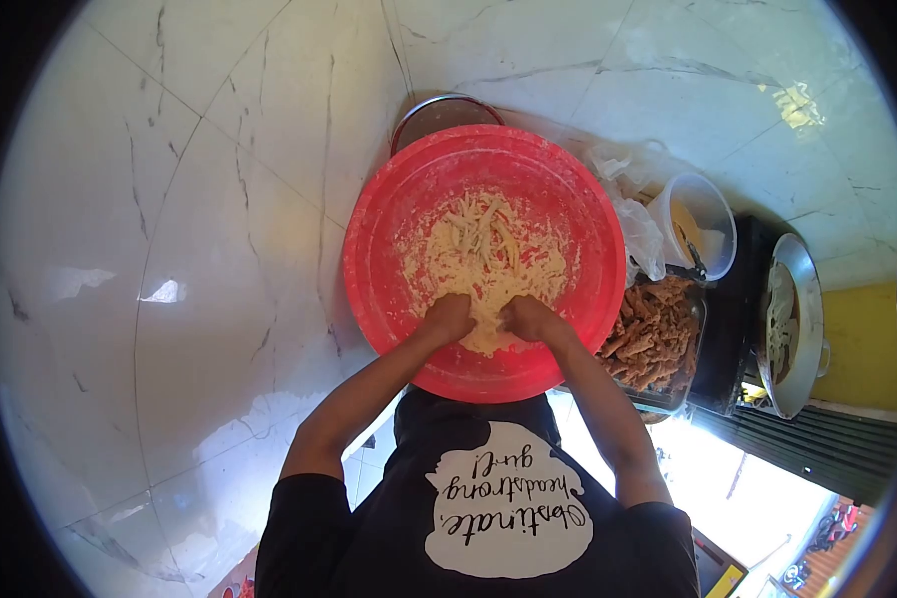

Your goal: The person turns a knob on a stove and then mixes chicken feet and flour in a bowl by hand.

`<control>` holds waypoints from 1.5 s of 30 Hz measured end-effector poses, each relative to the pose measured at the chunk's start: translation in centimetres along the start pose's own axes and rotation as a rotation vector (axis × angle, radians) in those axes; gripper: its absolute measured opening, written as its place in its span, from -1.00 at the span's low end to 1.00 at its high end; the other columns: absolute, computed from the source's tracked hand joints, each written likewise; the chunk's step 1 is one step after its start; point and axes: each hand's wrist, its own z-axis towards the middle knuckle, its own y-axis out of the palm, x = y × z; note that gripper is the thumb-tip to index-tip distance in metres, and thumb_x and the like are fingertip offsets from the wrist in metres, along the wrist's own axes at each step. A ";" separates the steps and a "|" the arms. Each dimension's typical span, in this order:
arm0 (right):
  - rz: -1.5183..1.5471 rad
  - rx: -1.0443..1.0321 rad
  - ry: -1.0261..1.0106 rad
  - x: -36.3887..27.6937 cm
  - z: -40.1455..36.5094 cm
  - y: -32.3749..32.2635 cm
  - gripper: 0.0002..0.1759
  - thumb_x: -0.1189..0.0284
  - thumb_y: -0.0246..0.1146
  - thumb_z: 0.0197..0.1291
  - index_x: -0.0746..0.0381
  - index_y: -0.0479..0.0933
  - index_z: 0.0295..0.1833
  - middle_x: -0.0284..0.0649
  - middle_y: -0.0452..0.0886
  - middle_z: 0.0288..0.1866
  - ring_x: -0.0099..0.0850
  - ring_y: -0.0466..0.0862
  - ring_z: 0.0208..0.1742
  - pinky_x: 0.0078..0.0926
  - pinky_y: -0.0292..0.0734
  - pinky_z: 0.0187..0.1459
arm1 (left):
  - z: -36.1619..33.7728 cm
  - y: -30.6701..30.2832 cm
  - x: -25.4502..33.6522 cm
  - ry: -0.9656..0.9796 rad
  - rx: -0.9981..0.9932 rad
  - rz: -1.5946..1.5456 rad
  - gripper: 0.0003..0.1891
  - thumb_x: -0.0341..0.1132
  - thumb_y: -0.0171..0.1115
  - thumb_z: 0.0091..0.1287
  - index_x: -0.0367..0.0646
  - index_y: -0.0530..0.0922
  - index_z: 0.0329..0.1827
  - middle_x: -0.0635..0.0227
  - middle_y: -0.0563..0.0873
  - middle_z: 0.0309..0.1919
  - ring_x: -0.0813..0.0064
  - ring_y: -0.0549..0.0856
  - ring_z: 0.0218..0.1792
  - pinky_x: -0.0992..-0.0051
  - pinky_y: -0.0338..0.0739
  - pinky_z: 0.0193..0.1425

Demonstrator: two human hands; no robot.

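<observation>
Head view: strips (485, 221) roughly fore-aft

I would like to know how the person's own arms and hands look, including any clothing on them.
The left hand and right hand show no gloves; the fingers are largely hidden. Both forearms are uncovered, with no watch or bracelet visible. Plain black short fabric sleeves belong to a black shirt with a white printed patch in black script lettering.
</observation>
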 end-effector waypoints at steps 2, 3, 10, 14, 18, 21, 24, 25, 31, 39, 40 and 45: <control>0.002 0.069 -0.006 -0.2 0.0 0.0 -0.65 0.43 0.29 -0.08 0.25 0.53 -0.10 -0.07 0.60 -0.24 -0.15 0.58 -0.14 -0.33 0.46 -0.10 | 0.0 -0.1 0.0 -0.172 -0.077 0.139 -0.71 -0.28 0.28 -0.06 -0.28 0.56 -0.31 0.05 0.64 -0.32 0.14 0.62 -0.17 0.33 0.52 -0.13; -0.039 0.229 0.003 -0.6 -0.2 -0.1 -0.64 0.47 0.26 -0.09 0.26 0.52 -0.08 -0.05 0.58 -0.22 -0.13 0.57 -0.12 -0.31 0.46 -0.09 | 0.0 0.2 0.0 -0.174 -0.075 0.135 -0.71 -0.28 0.28 -0.06 -0.28 0.56 -0.31 0.05 0.64 -0.32 0.14 0.62 -0.17 0.33 0.52 -0.13; -0.233 0.129 0.027 -1.3 -0.7 -0.2 -0.57 0.56 0.17 -0.13 0.25 0.49 -0.02 0.03 0.55 -0.19 -0.10 0.55 -0.09 -0.29 0.46 -0.05 | 1.7 1.4 -1.0 0.142 -0.489 -0.354 -0.65 -0.31 0.25 -0.07 -0.24 0.58 -0.17 0.08 0.65 -0.29 0.23 0.63 -0.17 0.38 0.50 -0.11; -0.127 -0.116 0.101 -2.3 -1.2 -0.3 -0.55 0.51 0.19 -0.17 0.22 0.51 -0.02 0.01 0.57 -0.15 -0.14 0.56 -0.08 -0.35 0.47 -0.02 | 1.2 1.3 -1.0 0.193 -0.011 -0.111 -0.55 -0.25 0.33 -0.15 -0.11 0.58 -0.09 0.15 0.66 -0.31 0.29 0.64 -0.20 0.38 0.48 -0.12; -0.067 -0.307 0.079 -1.4 -0.2 0.4 -0.51 0.43 0.29 -0.24 0.14 0.53 -0.03 -0.08 0.58 -0.10 -0.24 0.58 -0.08 -0.41 0.47 -0.04 | 0.0 0.7 0.5 0.287 -0.394 -0.183 -0.52 -0.20 0.41 -0.21 -0.18 0.57 -0.17 0.12 0.65 -0.34 0.24 0.64 -0.24 0.33 0.48 -0.16; -0.006 -0.355 0.033 -0.3 0.1 1.0 -0.46 0.40 0.36 -0.27 0.10 0.53 -0.01 -0.11 0.59 -0.11 -0.28 0.58 -0.09 -0.42 0.46 -0.06 | 0.0 1.0 1.5 0.285 -0.475 0.031 -0.51 -0.17 0.40 -0.17 -0.17 0.54 -0.13 0.12 0.64 -0.36 0.19 0.63 -0.31 0.34 0.47 -0.20; 0.034 -0.306 -0.027 -0.3 -0.4 0.6 -0.46 0.40 0.41 -0.28 0.10 0.53 -0.02 -0.13 0.60 -0.16 -0.29 0.57 -0.10 -0.42 0.46 -0.08 | 0.0 1.4 1.4 0.217 -0.505 0.049 -0.57 -0.17 0.37 -0.11 -0.20 0.54 -0.19 0.08 0.63 -0.39 0.16 0.63 -0.33 0.31 0.47 -0.23; 0.043 -0.307 -0.047 -0.8 -0.7 0.1 -0.47 0.40 0.42 -0.28 0.11 0.53 -0.04 -0.14 0.60 -0.18 -0.29 0.57 -0.10 -0.42 0.46 -0.08 | -0.2 1.7 1.5 0.214 -0.467 0.035 -0.58 -0.17 0.38 -0.10 -0.24 0.55 -0.21 0.05 0.63 -0.37 0.13 0.63 -0.30 0.31 0.49 -0.21; -0.019 -0.225 0.032 -1.6 -1.1 -0.6 -0.56 0.37 0.42 -0.23 0.14 0.54 -0.11 -0.15 0.59 -0.20 -0.27 0.58 -0.13 -0.41 0.46 -0.12 | -1.5 1.3 3.3 0.213 -0.377 0.076 -0.64 -0.25 0.28 0.01 -0.38 0.52 -0.22 -0.05 0.62 -0.34 0.07 0.63 -0.26 0.26 0.51 -0.18; 0.052 -0.194 0.032 0.0 -0.4 -0.3 -0.66 0.43 0.32 -0.11 0.12 0.58 -0.10 -0.12 0.62 -0.21 -0.30 0.60 -0.16 -0.44 0.46 -0.12 | -0.1 1.8 1.0 0.299 -0.427 -0.046 -0.72 -0.28 0.19 0.04 -0.33 0.57 -0.28 -0.07 0.62 -0.40 0.06 0.63 -0.28 0.25 0.51 -0.19; 0.082 -0.192 0.046 0.3 -0.2 -0.3 -0.66 0.44 0.30 -0.10 0.11 0.58 -0.09 -0.11 0.62 -0.20 -0.31 0.60 -0.16 -0.44 0.46 -0.11 | -0.4 1.8 1.2 0.299 -0.395 -0.033 -0.73 -0.28 0.19 0.04 -0.32 0.58 -0.30 -0.08 0.62 -0.41 0.06 0.63 -0.28 0.25 0.50 -0.20; 0.044 -0.263 0.072 0.0 -0.4 0.1 -0.67 0.45 0.30 -0.10 0.14 0.59 -0.11 -0.12 0.63 -0.21 -0.30 0.61 -0.18 -0.45 0.47 -0.12 | 0.0 3.4 0.8 0.217 -0.344 0.020 -0.74 -0.26 0.22 0.04 -0.32 0.58 -0.33 -0.07 0.62 -0.41 0.08 0.64 -0.29 0.25 0.49 -0.21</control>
